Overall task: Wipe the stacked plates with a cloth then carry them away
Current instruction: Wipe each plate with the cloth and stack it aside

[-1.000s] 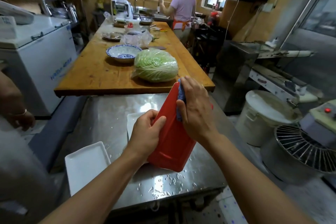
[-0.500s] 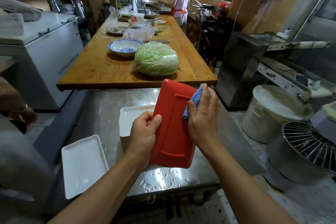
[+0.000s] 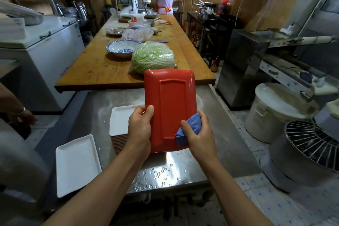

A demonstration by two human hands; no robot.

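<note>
Centre frame, above the wet steel table (image 3: 88,121), a red rectangular plate (image 3: 171,104) stands upturned. The left hand (image 3: 140,128) grips its left edge; the right hand (image 3: 199,135) pinches a blue cloth (image 3: 190,130) against its lower right corner. A plate stack (image 3: 119,124) sits behind.

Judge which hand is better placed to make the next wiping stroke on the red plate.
Right. The right hand already pinches the blue cloth against the red plate near its lower right edge. The left hand grips the plate's left edge, steadying it upright.
</note>
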